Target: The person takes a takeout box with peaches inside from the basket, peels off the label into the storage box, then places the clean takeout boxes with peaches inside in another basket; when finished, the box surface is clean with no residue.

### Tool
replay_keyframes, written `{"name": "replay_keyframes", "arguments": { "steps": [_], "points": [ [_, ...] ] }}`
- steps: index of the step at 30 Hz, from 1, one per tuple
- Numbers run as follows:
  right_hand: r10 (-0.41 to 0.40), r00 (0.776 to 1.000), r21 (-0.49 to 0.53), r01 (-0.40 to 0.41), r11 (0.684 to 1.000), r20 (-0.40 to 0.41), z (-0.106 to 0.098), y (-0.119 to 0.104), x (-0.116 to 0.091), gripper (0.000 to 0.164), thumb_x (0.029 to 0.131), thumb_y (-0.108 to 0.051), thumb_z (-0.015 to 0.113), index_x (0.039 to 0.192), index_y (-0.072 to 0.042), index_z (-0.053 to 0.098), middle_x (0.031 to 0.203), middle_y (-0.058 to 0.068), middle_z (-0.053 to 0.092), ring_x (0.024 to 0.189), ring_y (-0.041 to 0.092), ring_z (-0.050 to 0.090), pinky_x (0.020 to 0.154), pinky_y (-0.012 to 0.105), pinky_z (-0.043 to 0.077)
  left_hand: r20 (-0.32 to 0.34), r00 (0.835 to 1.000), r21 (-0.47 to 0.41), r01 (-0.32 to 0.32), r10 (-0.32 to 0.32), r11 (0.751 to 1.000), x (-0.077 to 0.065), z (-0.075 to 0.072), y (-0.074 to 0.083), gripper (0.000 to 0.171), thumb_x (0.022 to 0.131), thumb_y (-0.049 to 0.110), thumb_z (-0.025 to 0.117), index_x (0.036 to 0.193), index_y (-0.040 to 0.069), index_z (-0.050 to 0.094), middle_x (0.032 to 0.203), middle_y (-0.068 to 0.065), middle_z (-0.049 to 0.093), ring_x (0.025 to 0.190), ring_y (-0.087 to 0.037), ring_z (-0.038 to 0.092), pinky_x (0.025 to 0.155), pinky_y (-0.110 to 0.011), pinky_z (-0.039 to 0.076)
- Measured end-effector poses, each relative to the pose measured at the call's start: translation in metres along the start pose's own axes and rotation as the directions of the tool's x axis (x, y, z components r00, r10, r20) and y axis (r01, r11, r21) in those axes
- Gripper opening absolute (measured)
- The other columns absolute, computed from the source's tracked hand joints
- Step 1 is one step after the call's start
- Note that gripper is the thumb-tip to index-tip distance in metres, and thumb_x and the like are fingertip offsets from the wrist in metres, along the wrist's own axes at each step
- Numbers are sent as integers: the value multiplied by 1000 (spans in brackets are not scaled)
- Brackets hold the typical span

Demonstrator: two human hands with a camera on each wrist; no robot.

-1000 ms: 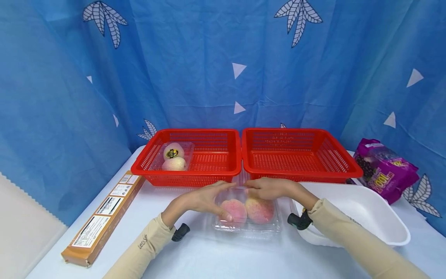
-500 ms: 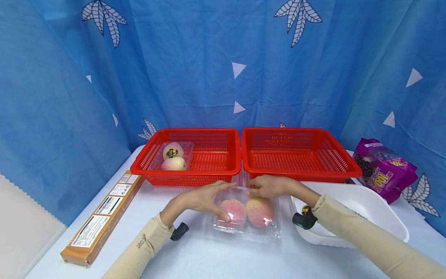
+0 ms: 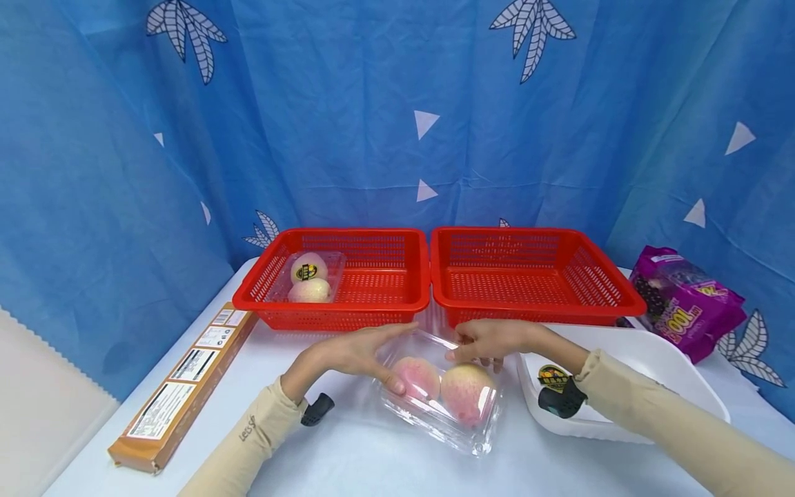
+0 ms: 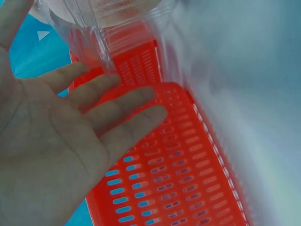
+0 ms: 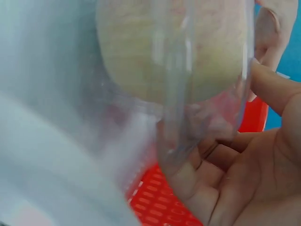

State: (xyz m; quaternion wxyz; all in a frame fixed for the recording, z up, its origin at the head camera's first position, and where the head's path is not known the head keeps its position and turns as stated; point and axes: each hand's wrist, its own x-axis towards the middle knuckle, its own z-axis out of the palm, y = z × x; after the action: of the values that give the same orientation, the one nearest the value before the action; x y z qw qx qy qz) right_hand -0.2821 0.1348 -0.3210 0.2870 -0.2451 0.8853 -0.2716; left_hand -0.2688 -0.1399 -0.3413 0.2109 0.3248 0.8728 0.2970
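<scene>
A clear plastic clamshell box (image 3: 422,418) with two peaches (image 3: 466,395) inside sits askew between the hands, its right front corner turned toward me. My right hand (image 3: 497,339) grips its far right side; in the right wrist view the thumb (image 5: 273,87) lies along one face and the fingers curl round the edge. At the left side, my left hand (image 3: 354,352) has its thumb over the lid near the pink peach (image 3: 417,378). The left wrist view shows the left fingers (image 4: 127,106) spread and nearly straight, with the box above them.
Behind the hands stand two red baskets; the left basket (image 3: 379,307) contains another clear box (image 3: 337,266) with two pale fruits. At right are a white tub (image 3: 671,386) and a purple fruit bag (image 3: 686,317). A long cardboard box (image 3: 186,386) lies at left.
The clamshell box has turned, its right end coming toward me. My right hand has shifted slightly right and curled round its edge. The left hand has barely moved.
</scene>
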Motion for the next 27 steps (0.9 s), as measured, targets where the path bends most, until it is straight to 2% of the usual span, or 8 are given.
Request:
{"name": "replay_keyframes", "arguments": {
  "steps": [5, 10, 17, 23, 27],
  "points": [
    [-3, 1000, 107, 0, 994, 27, 5, 8, -5, 32, 89, -35, 67, 96, -7, 52, 74, 7, 54, 60, 19, 51, 49, 28, 53, 21, 1000, -3, -7, 8, 1000, 0, -2, -1, 95, 76, 44, 78, 152, 23, 27, 154, 1, 32, 140, -22, 32, 112, -48, 30],
    [6, 999, 180, -12, 984, 38, 11, 12, -9, 36, 88, -37, 67, 101, -7, 51, 75, 7, 55, 60, 18, 53, 48, 26, 51, 54, 997, 10, -52, 51, 999, -1, -4, -5, 83, 82, 41, 74, 151, 21, 32, 151, -2, 39, 136, -24, 39, 109, -48, 34],
    [17, 1000, 286, -15, 958, -5, 21, 16, -18, 39, 86, -38, 69, 95, -8, 47, 74, 4, 52, 62, 16, 48, 50, 24, 44, 86, 991, -24, -97, 98, 995, -2, -5, -4, 75, 86, 35, 70, 150, 19, 34, 146, -2, 45, 128, -24, 48, 105, -47, 40],
    [-51, 998, 438, 60, 897, -33, 32, 19, -24, 37, 87, -34, 68, 86, -9, 42, 67, 1, 45, 61, 13, 44, 51, 24, 37, 77, 989, -54, -121, 125, 991, -2, -7, -2, 73, 86, 30, 71, 149, 19, 37, 121, 1, 60, 112, -17, 56, 99, -42, 46],
    [-71, 996, 494, 91, 865, -58, 38, 19, -30, 37, 88, -32, 66, 86, -10, 38, 68, 0, 40, 62, 13, 42, 52, 23, 35, 67, 985, -61, -153, 157, 986, -2, -7, -1, 71, 86, 29, 71, 148, 20, 38, 109, 4, 61, 104, -14, 58, 96, -42, 47]
  ]
}}
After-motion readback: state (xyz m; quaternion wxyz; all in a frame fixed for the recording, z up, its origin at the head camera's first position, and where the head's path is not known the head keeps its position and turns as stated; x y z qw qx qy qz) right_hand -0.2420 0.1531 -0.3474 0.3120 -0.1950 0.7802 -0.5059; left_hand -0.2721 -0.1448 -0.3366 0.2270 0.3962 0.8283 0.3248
